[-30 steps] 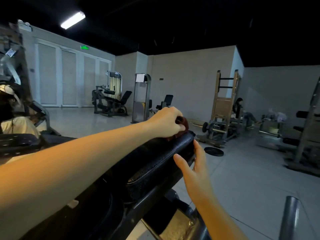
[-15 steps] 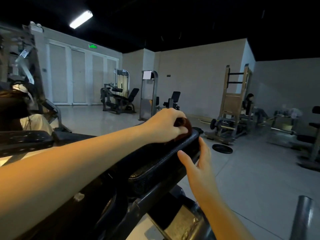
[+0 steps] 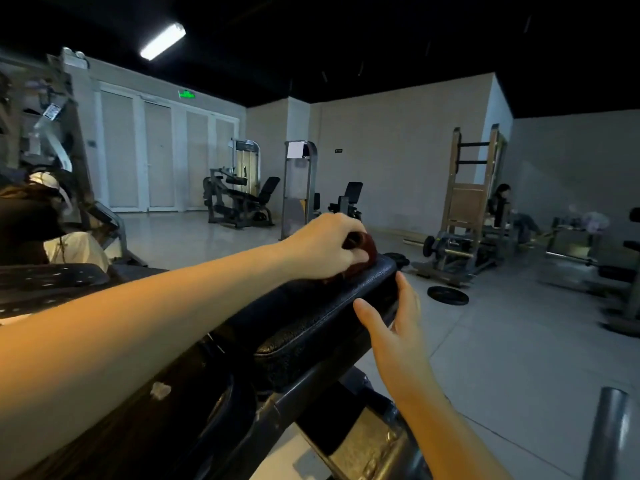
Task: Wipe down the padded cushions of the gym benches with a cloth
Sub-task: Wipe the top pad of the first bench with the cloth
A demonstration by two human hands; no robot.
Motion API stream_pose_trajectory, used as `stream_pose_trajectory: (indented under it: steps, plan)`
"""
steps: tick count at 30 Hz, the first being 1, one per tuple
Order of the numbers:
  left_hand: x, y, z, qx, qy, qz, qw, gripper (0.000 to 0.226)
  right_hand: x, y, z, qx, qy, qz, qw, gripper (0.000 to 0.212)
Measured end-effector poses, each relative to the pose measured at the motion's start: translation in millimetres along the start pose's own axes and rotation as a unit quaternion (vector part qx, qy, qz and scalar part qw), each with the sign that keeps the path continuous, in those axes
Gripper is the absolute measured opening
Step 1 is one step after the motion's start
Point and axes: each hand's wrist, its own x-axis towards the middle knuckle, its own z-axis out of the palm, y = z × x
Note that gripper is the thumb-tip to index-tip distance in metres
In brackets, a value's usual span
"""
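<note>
Left hand (image 3: 329,245) is bunched tight around the dark red cloth (image 3: 367,244), which pokes out past the knuckles and sits pressed on the far end of the cushion (image 3: 311,327). Right hand (image 3: 394,327) lies flat, fingers straight against the cushion's side edge, thumb lifted. A plate (image 3: 447,295) lies on the floor beyond.

There's the left hand (image 3: 325,245), gripping the crumpled dark-red cloth (image 3: 367,244) on top of the long black padded bench cushion (image 3: 311,327), right at its far end. Just below and right of that grip, the right hand (image 3: 398,323) touches the cushion's side edge. Beyond the grip, off to the right, a round black weight plate (image 3: 447,295) lies on the pale tiled floor (image 3: 519,348), with a tall wooden-framed rack (image 3: 467,202) behind it.
</note>
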Motion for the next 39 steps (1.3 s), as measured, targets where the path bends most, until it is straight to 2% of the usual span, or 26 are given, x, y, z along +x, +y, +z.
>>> stream_pose_trajectory:
  steps: [3,7,9,14,17,21,23,26,29,31,33,36,39]
  plan:
    - [-29.2,-15.1,-10.8,0.026,-0.022,0.003,0.999,0.008,-1.0,0.3,0.2,-0.003,0.003,0.006,1.000,0.061]
    - [-15.5,-74.0,-34.5,0.114,0.011,-0.136,0.984,0.017,0.6,3.2,1.3,-0.010,0.003,-0.001,1.000,0.073]
    - [0.2,-73.6,-30.3,0.111,0.023,-0.157,0.981,0.019,0.8,2.4,0.7,-0.008,0.000,-0.002,1.000,0.073]
    - [6.7,-5.1,1.5,-0.002,0.005,-0.023,1.000,0.011,1.2,0.5,0.0,-0.007,-0.009,0.000,1.000,0.073]
    - [-21.0,-10.4,-4.9,0.003,-0.027,0.007,1.000,0.005,0.1,1.6,-0.2,-0.011,0.000,-0.002,1.000,0.071]
    - [-21.7,-78.8,-35.7,0.095,0.004,-0.134,0.986,0.019,-2.6,-2.1,1.5,0.005,0.000,0.002,1.000,0.072]
    - [-13.2,-90.8,-37.4,0.096,0.026,-0.182,0.978,0.019,-2.7,-4.6,1.3,0.009,-0.002,0.003,1.000,0.072]
    - [-2.0,-58.9,-18.9,0.055,0.052,-0.129,0.989,0.014,-1.4,-7.4,0.4,0.005,-0.005,0.000,1.000,0.070]
    - [-18.8,-13.1,-4.9,0.001,0.019,-0.017,1.000,0.009,-0.5,-4.8,-0.1,0.000,-0.008,0.007,1.000,0.072]
    - [-39.8,-11.4,-7.5,0.002,-0.004,0.014,1.000,0.008,-0.8,-1.8,-0.2,0.002,-0.006,0.012,1.000,0.074]
    - [-50.6,-33.9,-21.8,0.027,-0.009,-0.021,0.999,0.011,-1.7,-0.5,0.6,0.005,-0.004,0.014,1.000,0.076]
    - [-39.5,-77.4,-40.6,0.100,0.013,-0.138,0.985,0.019,-1.9,-1.6,2.2,0.001,-0.001,0.009,1.000,0.074]
    - [-17.1,-65.5,-31.7,0.075,0.033,-0.149,0.986,0.018,-1.0,-3.5,1.2,-0.002,-0.003,0.004,1.000,0.066]
